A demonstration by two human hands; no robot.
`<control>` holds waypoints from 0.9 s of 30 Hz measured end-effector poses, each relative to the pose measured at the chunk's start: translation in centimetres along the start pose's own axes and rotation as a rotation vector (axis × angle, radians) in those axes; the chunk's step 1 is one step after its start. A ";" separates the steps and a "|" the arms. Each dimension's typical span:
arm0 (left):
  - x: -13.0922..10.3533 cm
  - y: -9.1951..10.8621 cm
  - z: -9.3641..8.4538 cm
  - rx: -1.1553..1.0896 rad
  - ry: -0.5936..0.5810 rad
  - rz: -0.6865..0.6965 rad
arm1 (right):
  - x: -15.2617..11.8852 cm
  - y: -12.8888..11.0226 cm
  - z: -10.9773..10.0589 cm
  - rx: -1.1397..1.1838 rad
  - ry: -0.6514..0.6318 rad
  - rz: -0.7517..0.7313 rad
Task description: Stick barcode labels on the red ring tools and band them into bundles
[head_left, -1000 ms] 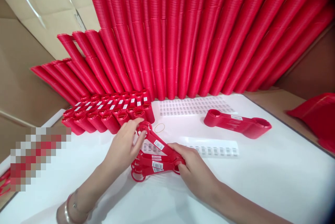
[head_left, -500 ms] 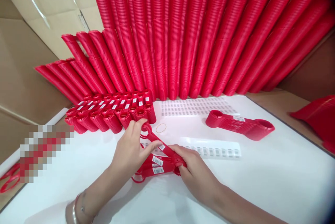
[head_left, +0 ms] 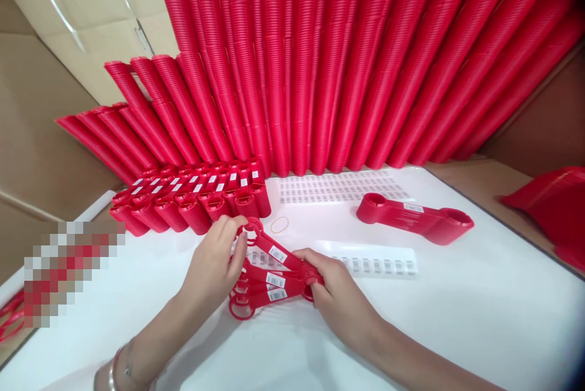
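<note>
Several flat red plastic pieces with ring ends (head_left: 260, 301) are fanned out over the white table, barcode stickers on their middles. At their joined right ends, my right hand (head_left: 340, 293) is closed around the rings. My left hand (head_left: 212, 260) pinches the far-left ring of the uppermost red piece (head_left: 269, 246) between thumb and fingers. Part of a barcode sticker strip (head_left: 388, 264) lies beneath the pieces and my right hand. Behind my hands rests a thin rubber band (head_left: 280, 225).
Tall red stacks (head_left: 297, 74) line the back. Shorter labelled bundles (head_left: 167, 211) stand at left. To the right is a stack of the same red pieces (head_left: 402, 215). A larger sticker sheet (head_left: 342, 187) lies behind. Red material (head_left: 553, 208) sits beyond the right table edge.
My left thumb has moved off the top piece's middle, back to its ring, baring its sticker. The fan has spread a little. My right hand keeps its hold.
</note>
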State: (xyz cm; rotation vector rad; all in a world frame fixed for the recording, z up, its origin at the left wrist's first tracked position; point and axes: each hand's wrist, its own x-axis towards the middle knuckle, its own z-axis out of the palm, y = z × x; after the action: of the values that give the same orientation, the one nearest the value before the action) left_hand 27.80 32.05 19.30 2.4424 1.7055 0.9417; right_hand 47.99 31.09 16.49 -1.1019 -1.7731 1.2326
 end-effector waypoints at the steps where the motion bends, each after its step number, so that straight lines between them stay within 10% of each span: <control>1: -0.2 -0.1 -0.1 0.028 -0.011 0.020 | 0.0 0.0 0.0 -0.001 0.008 0.001; 27: 1.0 -5.4 -2.7 0.024 -0.509 -0.135 | 2.5 0.2 0.7 -0.093 -0.080 -0.069</control>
State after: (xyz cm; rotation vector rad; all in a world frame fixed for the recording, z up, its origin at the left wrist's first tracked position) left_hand 22.12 34.23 20.14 2.2730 1.6623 0.2502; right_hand 46.41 33.15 16.26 -1.0467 -1.9302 1.1777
